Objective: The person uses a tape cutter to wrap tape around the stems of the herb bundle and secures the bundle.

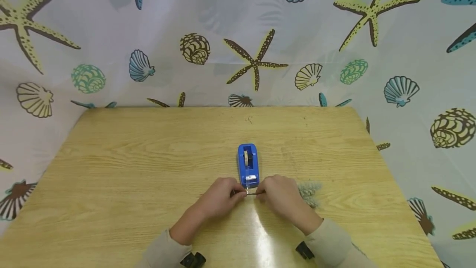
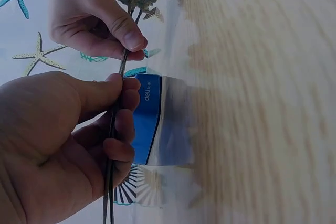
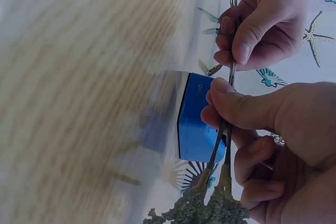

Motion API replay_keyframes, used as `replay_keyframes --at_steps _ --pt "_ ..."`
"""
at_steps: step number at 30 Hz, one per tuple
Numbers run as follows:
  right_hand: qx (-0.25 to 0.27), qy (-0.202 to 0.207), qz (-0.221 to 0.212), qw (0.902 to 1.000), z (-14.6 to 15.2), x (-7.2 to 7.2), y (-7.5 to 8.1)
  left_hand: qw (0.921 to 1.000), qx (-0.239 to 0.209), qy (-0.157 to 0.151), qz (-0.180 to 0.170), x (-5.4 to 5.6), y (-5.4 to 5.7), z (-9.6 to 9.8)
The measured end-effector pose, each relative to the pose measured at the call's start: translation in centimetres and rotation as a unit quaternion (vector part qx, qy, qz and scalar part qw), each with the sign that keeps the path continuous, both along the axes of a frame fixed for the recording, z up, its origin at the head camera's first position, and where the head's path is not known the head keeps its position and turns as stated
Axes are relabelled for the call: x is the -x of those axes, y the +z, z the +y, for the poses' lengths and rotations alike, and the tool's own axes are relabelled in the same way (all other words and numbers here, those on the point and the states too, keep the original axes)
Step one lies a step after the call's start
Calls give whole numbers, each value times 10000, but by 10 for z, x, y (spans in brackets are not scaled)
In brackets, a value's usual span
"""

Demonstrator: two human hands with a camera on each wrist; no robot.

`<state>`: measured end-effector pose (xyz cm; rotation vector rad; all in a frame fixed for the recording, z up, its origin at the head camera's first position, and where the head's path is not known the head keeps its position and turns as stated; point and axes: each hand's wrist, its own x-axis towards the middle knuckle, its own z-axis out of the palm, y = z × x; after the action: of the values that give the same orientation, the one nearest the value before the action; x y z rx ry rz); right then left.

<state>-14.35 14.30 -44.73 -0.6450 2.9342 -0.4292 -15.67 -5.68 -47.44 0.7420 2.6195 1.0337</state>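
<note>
Both hands hold a thin bundle of dark flower stems (image 2: pixel 110 177) level, just in front of a blue tape dispenser (image 1: pixel 248 156). My left hand (image 1: pixel 219 195) pinches the bare-stem side between thumb and fingers. From the right, my right hand (image 1: pixel 280 195) pinches the stems nearer the grey-green flower heads (image 3: pixel 205 203), which stick out past that hand in the head view. A short length of stem shows between the two hands. Clear tape (image 1: pixel 247 183) runs from the dispenser's front end toward the stems, by the left fingertips.
The dispenser stands on a light wooden table (image 1: pixel 148 148), its cutter end facing me. Behind the table and along its sides hangs a white cloth (image 1: pixel 223 20) printed with starfish and shells. Dark wrist devices (image 1: pixel 193 259) sit by both sleeves.
</note>
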Motion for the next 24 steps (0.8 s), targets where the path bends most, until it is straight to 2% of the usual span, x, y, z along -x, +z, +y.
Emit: replay_keyframes --at_steps 13,24 --pt "313 -407 38 9987 -2 1 -5 9987 -43 508 -77 -1 5 7" --pt "557 -536 302 9966 -3 1 -8 9970 -223 733 99 -3 2 9"
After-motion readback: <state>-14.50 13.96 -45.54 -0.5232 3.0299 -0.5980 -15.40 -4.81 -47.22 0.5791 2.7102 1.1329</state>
